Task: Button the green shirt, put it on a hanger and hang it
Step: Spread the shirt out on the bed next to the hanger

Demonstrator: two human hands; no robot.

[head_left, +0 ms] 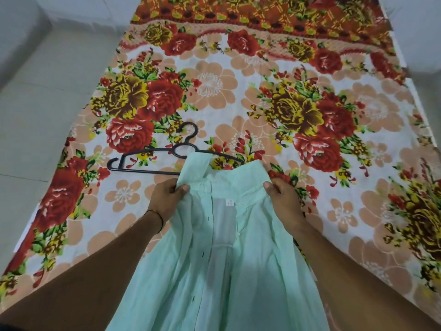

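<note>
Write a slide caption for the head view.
Left hand and right hand hold the unbuttoned green shirt over a floral bedsheet, black hanger lying beyond.

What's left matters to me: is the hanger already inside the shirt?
No, the hanger lies on the bedsheet, outside the shirt.

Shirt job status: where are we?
Done: nothing visible; the green shirt hangs open down the front, label showing. In hand: left hand and right hand each grip it near the collar. Left: buttoning, then the black hanger, lying bare on the floral sheet, then hanging.
</note>
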